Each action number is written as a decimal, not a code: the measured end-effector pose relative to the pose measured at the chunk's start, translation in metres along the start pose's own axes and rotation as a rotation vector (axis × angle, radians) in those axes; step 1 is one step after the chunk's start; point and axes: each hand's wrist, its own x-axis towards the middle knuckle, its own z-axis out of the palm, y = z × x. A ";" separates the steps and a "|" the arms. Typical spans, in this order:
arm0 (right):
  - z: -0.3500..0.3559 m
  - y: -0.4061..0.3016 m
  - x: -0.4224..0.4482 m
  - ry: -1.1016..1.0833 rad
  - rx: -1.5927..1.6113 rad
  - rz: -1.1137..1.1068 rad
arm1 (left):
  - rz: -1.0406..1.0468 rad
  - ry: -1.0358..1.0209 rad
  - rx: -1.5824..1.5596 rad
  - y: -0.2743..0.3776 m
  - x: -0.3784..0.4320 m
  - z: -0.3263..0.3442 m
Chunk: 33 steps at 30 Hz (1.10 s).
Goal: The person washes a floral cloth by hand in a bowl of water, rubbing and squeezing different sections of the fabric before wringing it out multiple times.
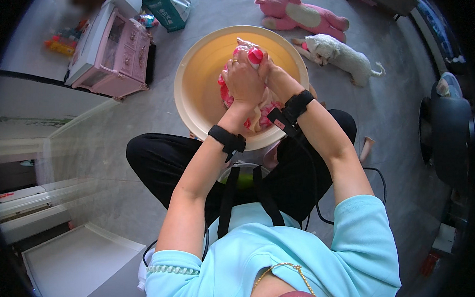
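Note:
In front of me on the floor stands a wide cream plastic basin (184, 107), its inside yellow-orange. Over its middle, my left hand (244, 79) and my right hand (274, 73) press together around a bunched wet cloth (255, 57) with pink, red and white patterning. The fingers of both hands are closed on it, those of the right partly hidden. More of the cloth hangs below my hands towards the basin's near side, where pink and cream folds show. Black straps circle both wrists, and a cable runs from the right one.
A white dog (342, 58) lies right of the basin, below a pink plush toy (309, 13). A pink toy cabinet (115, 58) and a teal bag (168, 8) stand at upper left. A light-coloured container with something green (244, 180) sits between my legs.

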 end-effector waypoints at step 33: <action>-0.007 0.002 0.047 0.418 -2.109 0.591 | 0.241 -1.297 0.439 -0.113 0.027 0.025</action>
